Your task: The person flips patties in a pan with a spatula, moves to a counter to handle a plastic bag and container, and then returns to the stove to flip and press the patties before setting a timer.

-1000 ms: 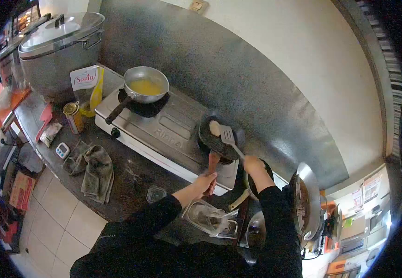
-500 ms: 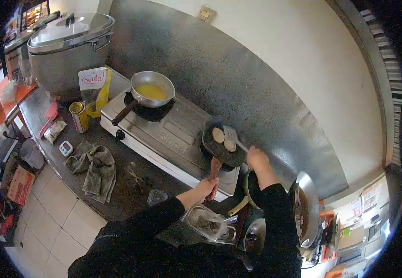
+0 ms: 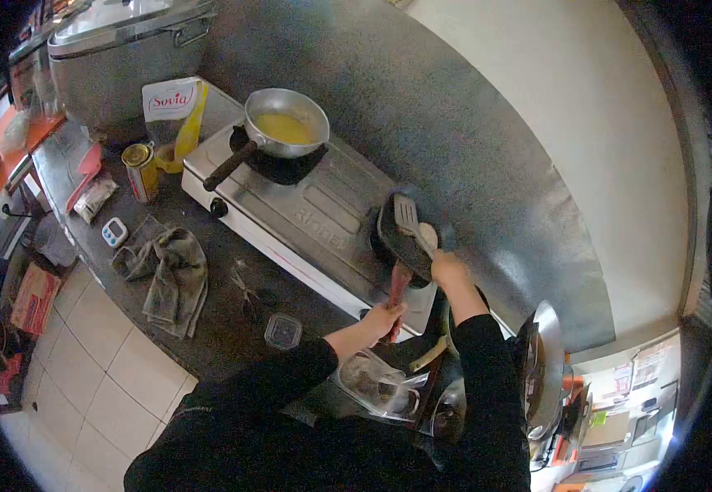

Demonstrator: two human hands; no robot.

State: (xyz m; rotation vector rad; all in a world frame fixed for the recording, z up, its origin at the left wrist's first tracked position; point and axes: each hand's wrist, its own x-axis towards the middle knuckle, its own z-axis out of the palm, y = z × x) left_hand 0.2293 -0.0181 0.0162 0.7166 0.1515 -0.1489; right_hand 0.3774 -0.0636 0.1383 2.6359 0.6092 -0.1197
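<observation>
My left hand (image 3: 383, 322) is wrapped round the reddish-brown handle (image 3: 400, 281) of a small dark pan (image 3: 401, 251) on the stove's right burner. In my right hand (image 3: 451, 273) is a slotted metal spatula (image 3: 406, 215), its blade over the far side of the pan. A pale round food piece (image 3: 429, 235) shows beside the spatula; another is partly hidden under it. On the left burner sits a silver saucepan (image 3: 287, 107) with yellow liquid, its dark handle pointing towards the stove's front edge.
On the counter left of the stove (image 3: 323, 197) are a Sovia pouch (image 3: 174, 115), a can (image 3: 140, 172), a timer (image 3: 114, 232), a cloth (image 3: 172, 279) and scissors (image 3: 245, 291). A clear container (image 3: 376, 384) and a large wok (image 3: 544, 361) lie nearer me.
The view has shifted, so the stove appears further right. The spatula blade has moved from beside the food pieces to the far side of the pan, over one piece. Both hands keep their holds.
</observation>
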